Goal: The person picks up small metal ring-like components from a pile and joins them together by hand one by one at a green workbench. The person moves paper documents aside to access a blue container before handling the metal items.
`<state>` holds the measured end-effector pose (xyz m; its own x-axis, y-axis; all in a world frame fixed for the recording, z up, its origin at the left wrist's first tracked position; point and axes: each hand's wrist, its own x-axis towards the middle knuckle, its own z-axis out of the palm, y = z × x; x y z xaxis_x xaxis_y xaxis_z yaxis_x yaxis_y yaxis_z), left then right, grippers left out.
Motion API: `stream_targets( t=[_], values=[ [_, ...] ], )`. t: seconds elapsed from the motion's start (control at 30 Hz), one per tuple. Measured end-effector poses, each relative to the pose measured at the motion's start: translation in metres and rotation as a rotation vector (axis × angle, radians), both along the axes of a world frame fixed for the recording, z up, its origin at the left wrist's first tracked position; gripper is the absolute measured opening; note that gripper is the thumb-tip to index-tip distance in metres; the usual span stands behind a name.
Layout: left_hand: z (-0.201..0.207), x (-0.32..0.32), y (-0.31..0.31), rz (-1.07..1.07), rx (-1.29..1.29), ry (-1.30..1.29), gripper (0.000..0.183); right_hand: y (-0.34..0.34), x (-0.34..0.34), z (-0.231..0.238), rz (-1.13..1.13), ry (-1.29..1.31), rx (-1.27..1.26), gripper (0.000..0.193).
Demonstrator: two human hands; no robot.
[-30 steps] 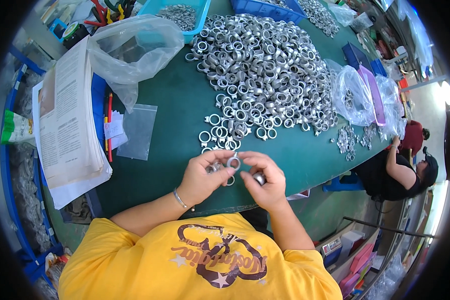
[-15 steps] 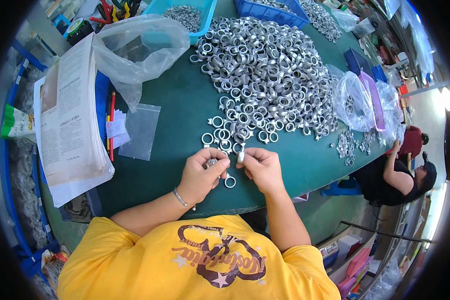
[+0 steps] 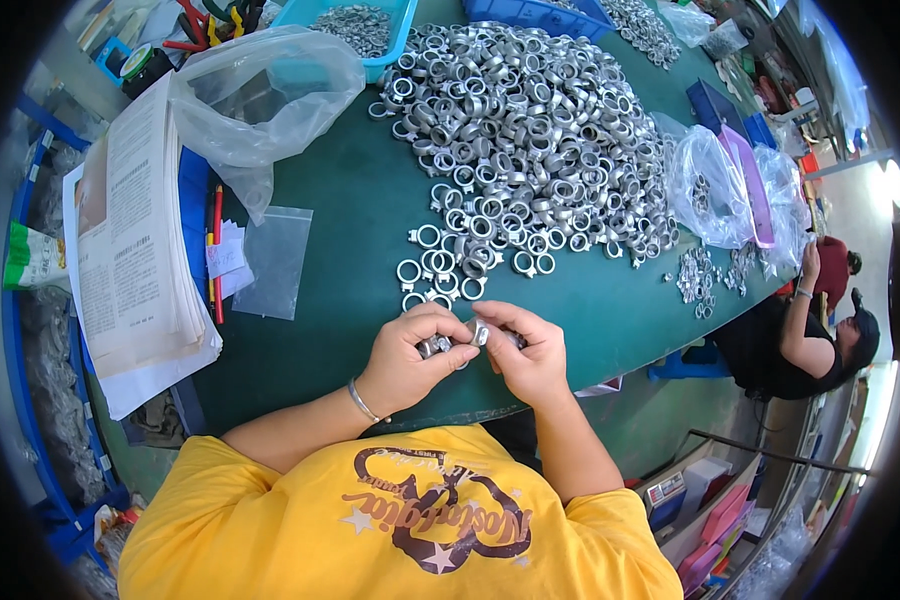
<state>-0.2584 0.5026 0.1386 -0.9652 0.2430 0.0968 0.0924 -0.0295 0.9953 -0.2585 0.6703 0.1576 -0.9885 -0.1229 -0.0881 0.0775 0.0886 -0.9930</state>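
My left hand [image 3: 410, 362] is closed around a few metal rings [image 3: 433, 346], which show between thumb and fingers. Close beside it, my right hand [image 3: 530, 358] pinches one silver ring clamp [image 3: 479, 332], turned edge-on between the fingertips. More metal, partly hidden, shows inside the right fingers. The fingertips of both hands meet near this ring clamp. Just beyond them lie loose ring clamps [image 3: 438, 262] at the near end of a large heap of ring clamps [image 3: 540, 140]. Each is a round band with a small lug.
The hands are over a green table [image 3: 340, 270]. At left lie a paper stack [image 3: 135, 240], pens [image 3: 217, 250], a small clear bag [image 3: 275, 262] and a large plastic bag [image 3: 270, 100]. Blue trays [image 3: 390, 62] stand behind. Smaller parts [image 3: 697, 280] lie right; a co-worker [image 3: 790, 345] sits beyond.
My right hand's ring clamp has come toward my left hand and the fingertips have closed together. The loose ring below the hands is now mostly covered. The view has shifted slightly.
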Motion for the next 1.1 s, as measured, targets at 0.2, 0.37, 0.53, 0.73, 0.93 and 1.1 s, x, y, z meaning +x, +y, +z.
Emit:
stream_targets(
  t=[0.2, 0.37, 0.53, 0.73, 0.93, 1.1],
  values=[
    [0.001, -0.001, 0.001, -0.001, 0.0, 0.035, 0.014, 0.011, 0.0, -0.006, 0.006, -0.287, -0.274, 0.018],
    [0.002, 0.0, 0.001, -0.013, -0.006, 0.046, 0.014, 0.013, 0.0, -0.002, 0.082, -0.407, -0.395, 0.026],
    [0.005, 0.0, 0.002, -0.03, -0.014, 0.098, 0.015, 0.013, 0.002, -0.005, 0.115, -0.377, -0.409, 0.025],
    [0.003, 0.003, 0.005, 0.093, 0.154, -0.167, 0.014, 0.013, 0.004, -0.004, 0.08, -0.235, -0.461, 0.022],
    [0.006, 0.001, 0.002, -0.001, 0.195, -0.334, 0.012, 0.011, 0.005, -0.006, 0.07, -0.023, -0.342, 0.029],
    [0.007, 0.0, 0.001, -0.01, 0.257, -0.377, 0.013, 0.004, 0.003, -0.002, 0.074, 0.347, 0.116, 0.026]
  ],
)
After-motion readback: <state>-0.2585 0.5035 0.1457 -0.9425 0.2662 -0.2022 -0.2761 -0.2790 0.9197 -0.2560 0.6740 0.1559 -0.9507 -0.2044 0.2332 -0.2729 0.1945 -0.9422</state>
